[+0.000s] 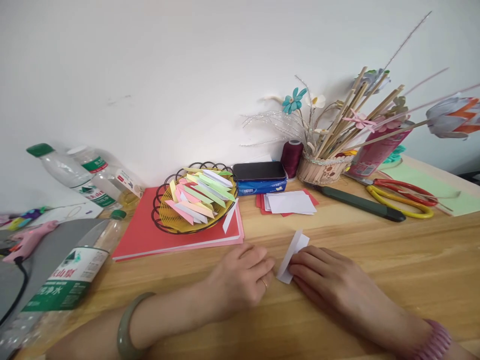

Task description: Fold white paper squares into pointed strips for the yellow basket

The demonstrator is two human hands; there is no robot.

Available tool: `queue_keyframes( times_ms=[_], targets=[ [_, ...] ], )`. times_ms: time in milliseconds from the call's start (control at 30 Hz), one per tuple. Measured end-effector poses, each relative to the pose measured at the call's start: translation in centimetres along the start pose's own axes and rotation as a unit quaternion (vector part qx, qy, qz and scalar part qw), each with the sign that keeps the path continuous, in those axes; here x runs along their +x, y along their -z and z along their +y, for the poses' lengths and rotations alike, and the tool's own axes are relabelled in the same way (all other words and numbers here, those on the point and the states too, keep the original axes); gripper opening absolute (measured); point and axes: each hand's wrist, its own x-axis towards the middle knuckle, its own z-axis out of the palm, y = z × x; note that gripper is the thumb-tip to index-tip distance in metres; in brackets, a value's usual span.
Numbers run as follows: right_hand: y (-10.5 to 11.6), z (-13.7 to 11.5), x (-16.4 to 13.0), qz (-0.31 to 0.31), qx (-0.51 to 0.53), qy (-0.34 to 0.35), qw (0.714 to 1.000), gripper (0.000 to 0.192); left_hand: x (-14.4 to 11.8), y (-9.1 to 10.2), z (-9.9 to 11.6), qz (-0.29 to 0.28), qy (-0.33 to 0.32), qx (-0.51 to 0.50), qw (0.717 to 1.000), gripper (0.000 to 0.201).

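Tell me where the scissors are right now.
In the head view, the scissors lie at the far right of the wooden table, with red and yellow handles, just right of the dark green utility knife and in front of the stick basket.

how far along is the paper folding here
Done: a wire basket holds many folded coloured strips. In hand: the left hand and right hand press a white paper piece on the table. Left: a small stack of flat paper squares lies unfolded.

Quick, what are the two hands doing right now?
Left hand: fingers curled, pressing the edge of the white paper on the table.
Right hand: flat, holding the same paper down.
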Motion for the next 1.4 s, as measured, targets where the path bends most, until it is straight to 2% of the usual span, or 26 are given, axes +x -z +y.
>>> queue_keyframes(
  times_ms=[67, 133, 233, 400, 633, 933, 1100, 1200, 1400],
  targets=[
    [-0.1, 0.1, 0.0, 0.001, -0.001, -0.003, 1.0, 0.021, 0.1, 0.4, 0.0, 0.036, -0.006, -0.002, 0.999, 0.016],
    [-0.2, 0.1, 0.1, 0.0, -0.005, 0.004, 1.0, 0.02, 0.3, 1.0, 0.0, 0.059, -0.043, -0.009, 0.997, 0.015],
    [-0.1, 0.2, 0.2, -0.002, -0.01, 0.011, 1.0, 0.02, 0.4, 1.5, 0.0, 0.041, -0.103, 0.008, 0.994, 0.022],
    [0.0, 0.3, 0.3, -0.004, -0.03, 0.015, 0.999, 0.021, -0.1, 0.5, 0.0, 0.021, -0.058, 0.055, 0.997, 0.022],
    [-0.3, 0.3, 0.4, -0.002, -0.006, 0.0, 1.0, 0.019, -0.3, -0.1, -0.2, 0.004, -0.061, 0.017, 0.998, 0.02],
    [-0.1, 0.2, 0.9, -0.047, 0.16, -0.128, 0.978, 0.016, -0.1, 0.1, -0.1, 0.009, -0.034, -0.003, 0.999, 0.021],
    [-0.7, -0.3, 1.3, -0.024, 0.161, -0.188, 0.969, 0.017, -0.4, 0.2, 0.8, -0.017, -0.009, 0.018, 1.0, 0.02],
    [-1.0, -0.6, 1.6, -0.012, 0.146, -0.197, 0.969, 0.016, -0.4, 0.4, 1.2, -0.028, -0.01, 0.039, 0.999, 0.023],
    [-1.1, -0.7, 1.9, -0.002, 0.144, -0.204, 0.968, 0.016, -0.3, 0.5, 1.3, -0.015, 0.011, 0.035, 0.999, 0.027]
  ],
)
